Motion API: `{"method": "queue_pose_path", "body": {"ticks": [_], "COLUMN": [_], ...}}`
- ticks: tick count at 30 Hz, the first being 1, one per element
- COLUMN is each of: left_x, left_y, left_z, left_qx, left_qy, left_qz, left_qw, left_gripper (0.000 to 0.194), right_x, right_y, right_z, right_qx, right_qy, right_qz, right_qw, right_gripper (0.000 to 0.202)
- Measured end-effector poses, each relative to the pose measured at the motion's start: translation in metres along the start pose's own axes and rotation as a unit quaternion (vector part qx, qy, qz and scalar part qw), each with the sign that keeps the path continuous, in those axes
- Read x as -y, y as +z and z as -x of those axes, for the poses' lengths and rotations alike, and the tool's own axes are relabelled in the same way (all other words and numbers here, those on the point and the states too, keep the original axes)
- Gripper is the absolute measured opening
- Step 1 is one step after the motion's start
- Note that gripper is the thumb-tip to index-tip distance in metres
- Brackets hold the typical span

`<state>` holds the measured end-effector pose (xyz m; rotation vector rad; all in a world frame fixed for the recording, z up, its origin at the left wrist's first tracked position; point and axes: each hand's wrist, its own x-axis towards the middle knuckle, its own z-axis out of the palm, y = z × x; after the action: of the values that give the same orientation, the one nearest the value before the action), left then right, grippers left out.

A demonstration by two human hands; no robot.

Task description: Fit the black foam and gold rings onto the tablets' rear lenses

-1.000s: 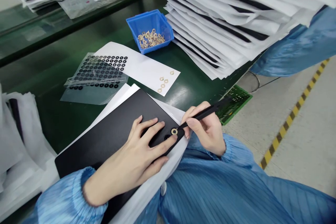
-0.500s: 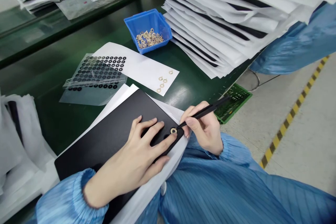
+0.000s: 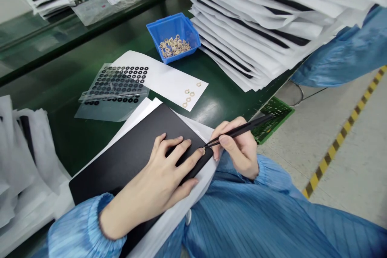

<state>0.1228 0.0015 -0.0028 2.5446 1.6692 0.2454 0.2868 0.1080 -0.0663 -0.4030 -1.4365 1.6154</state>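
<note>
A flat black panel [image 3: 127,157] lies tilted in front of me on white wrapping sheets [image 3: 137,117]. My left hand [image 3: 160,173] rests on it with spread fingers, the index fingertip pressing on a small gold ring [image 3: 203,151] near the panel's right corner. The fingertip covers part of that ring. My right hand [image 3: 237,145] is closed around black tweezers [image 3: 242,129], whose tips meet the panel beside the ring. Whether the tips touch the ring cannot be made out.
Behind the panel lie a white sheet [image 3: 169,82] with several gold rings and a clear film [image 3: 105,111] of black rings. A blue bin [image 3: 157,34] holds more rings. Tall wrapped panels [image 3: 260,36] stand at right, another wrapped stack [image 3: 36,169] at left. A green basket [image 3: 272,119] sits lower right.
My left index fingertip has moved onto the gold ring, which showed uncovered before. The tweezer tips have parted slightly beside it. The whole view has shifted a little.
</note>
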Motion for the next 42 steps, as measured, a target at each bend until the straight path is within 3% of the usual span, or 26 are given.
{"method": "queue_pose_path", "body": {"ticks": [9, 25, 31, 33, 35, 39, 42], "left_x": [-0.001, 0.002, 0.002, 0.001, 0.001, 0.000, 0.000], "left_y": [-0.002, 0.005, 0.004, 0.004, 0.005, 0.006, 0.006], "left_z": [0.004, 0.009, 0.007, 0.006, 0.005, 0.005, 0.006], "left_qx": [0.002, -0.025, -0.016, -0.012, -0.010, -0.007, -0.005], "left_qy": [0.002, -0.011, -0.001, -0.003, -0.004, -0.013, -0.022], "left_qz": [0.014, 0.046, 0.033, 0.030, 0.027, 0.035, 0.050], "left_qw": [1.000, 0.999, 0.999, 0.999, 1.000, 0.999, 0.998], "left_gripper": [0.037, 0.040, 0.038, 0.038, 0.038, 0.039, 0.041], "right_x": [0.000, 0.004, 0.013, 0.023, 0.033, 0.041, 0.025], "right_y": [-0.002, 0.007, 0.006, 0.003, -0.001, -0.004, -0.001], "right_z": [0.002, 0.006, 0.008, -0.008, -0.040, -0.143, -0.223], "right_qx": [0.020, -0.032, 0.005, 0.011, 0.008, -0.012, -0.020], "right_qy": [-0.031, -0.116, -0.115, -0.136, -0.172, -0.212, -0.237], "right_qz": [0.032, 0.138, 0.108, 0.143, 0.224, 0.364, 0.430], "right_qw": [0.999, 0.983, 0.988, 0.980, 0.959, 0.907, 0.871], "right_gripper": [0.003, 0.006, 0.003, 0.004, 0.008, 0.024, 0.021]}}
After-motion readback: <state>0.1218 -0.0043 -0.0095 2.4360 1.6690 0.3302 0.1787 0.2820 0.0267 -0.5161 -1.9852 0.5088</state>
